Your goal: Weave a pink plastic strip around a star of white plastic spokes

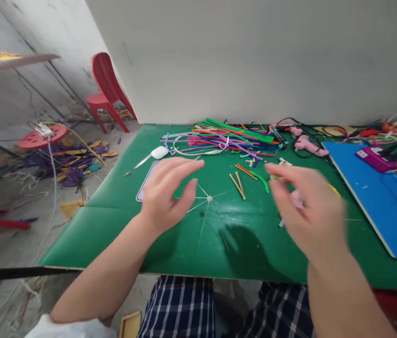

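Note:
A spoke-like piece of thin, clear strands [210, 199] lies on the green tabletop, its strands spreading from a small pale centre. My left hand [168, 195] hovers just left of it, thumb and index finger apart with nothing between them. It partly covers a white-edged flat rectangular thing [142, 191]. Over the right half of the table is my right hand [313, 211], slightly blurred, its fingers curved and apart. Between the hands are two short tan sticks [237, 185], orange pieces [246, 171] and a bent green pipe cleaner [261, 181]. A small pinkish thing [297, 199] shows behind my right fingers.
A heap of coloured pipe cleaners [215, 138] lies along the back, by a white panel [254, 61]. At right are a blue board [370, 197], a purple box with cables [379, 159] and a pink glue gun [309, 145]. A white oval object [159, 152] sits back left.

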`<state>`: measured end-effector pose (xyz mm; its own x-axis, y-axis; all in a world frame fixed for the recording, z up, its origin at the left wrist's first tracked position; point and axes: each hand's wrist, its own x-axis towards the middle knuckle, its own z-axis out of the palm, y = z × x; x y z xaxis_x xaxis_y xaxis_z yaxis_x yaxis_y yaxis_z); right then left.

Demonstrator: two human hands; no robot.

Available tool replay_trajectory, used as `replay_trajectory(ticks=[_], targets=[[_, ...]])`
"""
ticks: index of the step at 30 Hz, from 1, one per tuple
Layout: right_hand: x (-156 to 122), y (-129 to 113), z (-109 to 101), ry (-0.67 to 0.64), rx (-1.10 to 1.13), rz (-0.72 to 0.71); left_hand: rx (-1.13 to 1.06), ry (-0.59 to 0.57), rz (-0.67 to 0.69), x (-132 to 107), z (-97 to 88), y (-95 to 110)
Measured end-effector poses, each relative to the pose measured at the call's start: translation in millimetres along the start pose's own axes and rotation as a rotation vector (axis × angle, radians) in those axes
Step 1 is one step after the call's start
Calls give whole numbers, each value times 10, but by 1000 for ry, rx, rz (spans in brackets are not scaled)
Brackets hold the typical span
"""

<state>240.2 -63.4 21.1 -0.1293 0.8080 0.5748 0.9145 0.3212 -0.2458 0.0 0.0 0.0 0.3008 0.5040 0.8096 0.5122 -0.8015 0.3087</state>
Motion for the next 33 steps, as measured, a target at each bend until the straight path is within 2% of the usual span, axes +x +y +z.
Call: replay_trajectory(ticks=[2, 4, 6, 8, 12, 19, 27, 33], targets=[[52, 81, 256, -181, -38, 7, -13, -112, 87, -25, 138, -105], [65, 162, 508, -367, -90, 83, -16, -187, 92, -66, 231, -213], [45, 216, 681, -461, -165, 143, -38, -173, 33, -100, 276, -298], [12, 240, 753, -539, -206, 169, -34, -159, -10, -119, 288, -351], [-23, 271, 748, -659, -258, 172, -6, -197, -37, -124, 295, -377], [-26, 357, 777, -681, -318, 214, 18, -255, -47, -121, 310, -368], [-41, 442, 728, -585, -433, 313, 40, -249, -93, -143, 321, -438], [-64, 493, 748, -548, -434, 326, 59, -268, -117, -150, 320, -435]])
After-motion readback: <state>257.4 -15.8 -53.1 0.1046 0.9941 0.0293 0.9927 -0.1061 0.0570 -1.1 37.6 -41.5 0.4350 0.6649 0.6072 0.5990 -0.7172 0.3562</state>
